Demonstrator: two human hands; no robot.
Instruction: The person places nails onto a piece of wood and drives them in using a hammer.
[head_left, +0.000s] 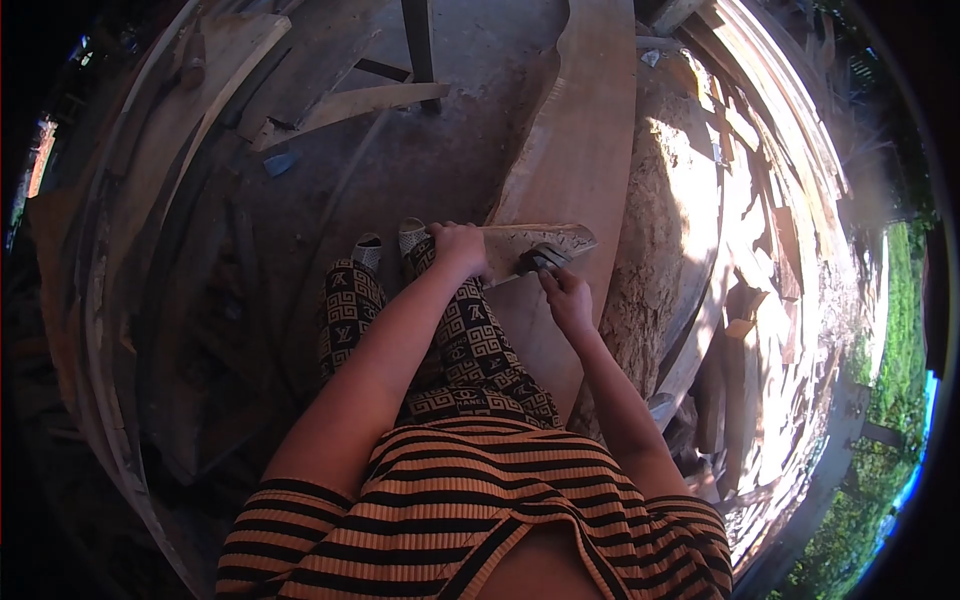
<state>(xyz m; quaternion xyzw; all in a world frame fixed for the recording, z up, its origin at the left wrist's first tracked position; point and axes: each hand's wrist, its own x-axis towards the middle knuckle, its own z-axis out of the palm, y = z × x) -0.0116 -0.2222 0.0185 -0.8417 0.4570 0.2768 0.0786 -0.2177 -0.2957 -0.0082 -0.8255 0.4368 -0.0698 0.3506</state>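
Note:
A short, pale piece of wood (505, 243) with a rough, mottled face lies across a long, wide plank (585, 130). My left hand (460, 250) is closed around the left end of that piece, close to my knee. My right hand (568, 295) grips a dark, blocky hand tool (543, 258), which rests on or just over the right part of the piece. The hand and shade hide much of the tool, so its exact kind cannot be made out.
A bark-edged log (650, 240) lies right of the plank, with a sunlit heap of scrap wood (770, 270) beyond. A curved wooden strip (350, 103) lies on the floor by a dark post (418, 45). Long boards (215, 85) stand at the left.

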